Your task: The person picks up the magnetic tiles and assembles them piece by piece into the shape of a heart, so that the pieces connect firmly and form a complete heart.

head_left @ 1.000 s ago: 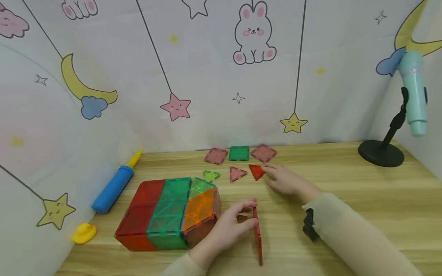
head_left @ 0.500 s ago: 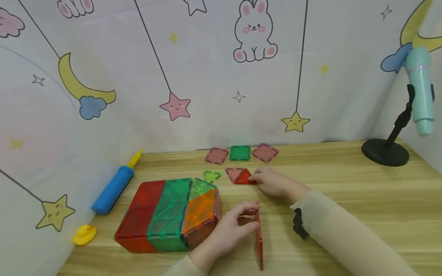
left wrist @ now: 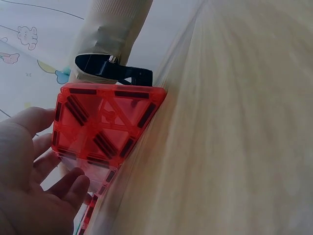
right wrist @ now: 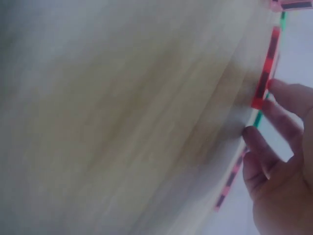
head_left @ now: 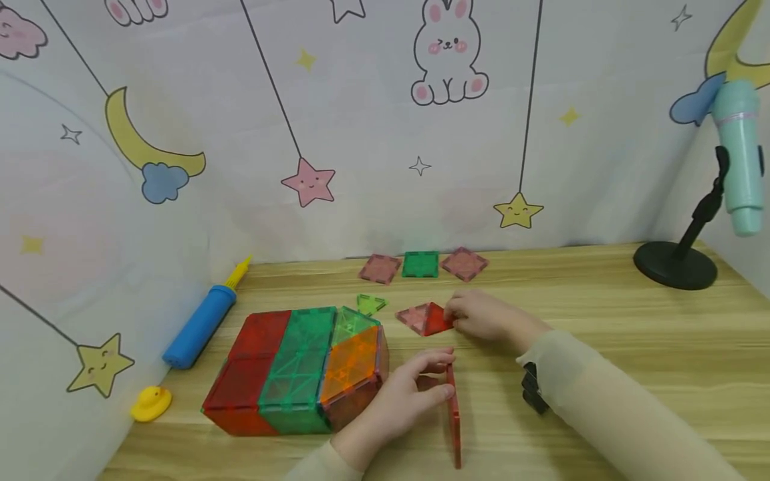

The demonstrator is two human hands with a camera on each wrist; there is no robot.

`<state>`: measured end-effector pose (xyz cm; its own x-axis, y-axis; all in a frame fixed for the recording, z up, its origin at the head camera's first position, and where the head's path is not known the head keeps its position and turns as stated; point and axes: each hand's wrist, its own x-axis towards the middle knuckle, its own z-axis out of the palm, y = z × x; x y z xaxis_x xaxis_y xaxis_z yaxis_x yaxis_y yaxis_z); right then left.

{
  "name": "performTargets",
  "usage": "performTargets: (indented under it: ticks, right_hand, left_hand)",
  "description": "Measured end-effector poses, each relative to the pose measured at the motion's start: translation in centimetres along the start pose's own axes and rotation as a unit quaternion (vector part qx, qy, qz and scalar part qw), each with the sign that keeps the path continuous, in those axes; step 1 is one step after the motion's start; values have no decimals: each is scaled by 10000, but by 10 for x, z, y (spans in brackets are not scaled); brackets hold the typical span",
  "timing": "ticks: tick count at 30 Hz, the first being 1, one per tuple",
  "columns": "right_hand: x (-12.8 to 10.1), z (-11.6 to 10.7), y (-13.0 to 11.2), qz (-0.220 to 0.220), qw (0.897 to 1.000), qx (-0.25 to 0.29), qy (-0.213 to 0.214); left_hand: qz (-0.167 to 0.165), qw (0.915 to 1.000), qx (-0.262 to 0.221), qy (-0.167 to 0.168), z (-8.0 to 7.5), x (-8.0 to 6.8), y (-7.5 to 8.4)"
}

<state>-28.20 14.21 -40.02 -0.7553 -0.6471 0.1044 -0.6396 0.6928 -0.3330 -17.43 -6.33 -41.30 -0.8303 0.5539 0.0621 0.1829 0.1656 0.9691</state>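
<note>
So the left hand [head_left: 397, 401] props a red square tile [head_left: 453, 414] upright while the right hand [head_left: 487, 317] pinches a red triangle tile [head_left: 438, 321]; next, probably snapping them together.

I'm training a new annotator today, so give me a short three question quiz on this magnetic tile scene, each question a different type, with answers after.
1. True or false: the left hand holds a red square tile standing on edge on the table.
2. Which piece do the right hand fingers touch? A) the red triangle tile B) the green square tile C) the yellow duck
3. Fill in: the blue pump lies to the ______ of the tile block, seen from the head camera.

Key: 1 true. 2 A. 3 left.
</note>
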Motion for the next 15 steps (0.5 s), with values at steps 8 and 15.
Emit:
performTargets:
  ticks: [8,15]
  right_hand:
    - [6,-1,-11,-21,9973,-525,-509]
    - [21,4,-22,271,9899,-888,-1070]
  left_hand:
    - [1,10000,71,-36,0,-1,2]
    - [22,9999,101,-46,0,-1,-1]
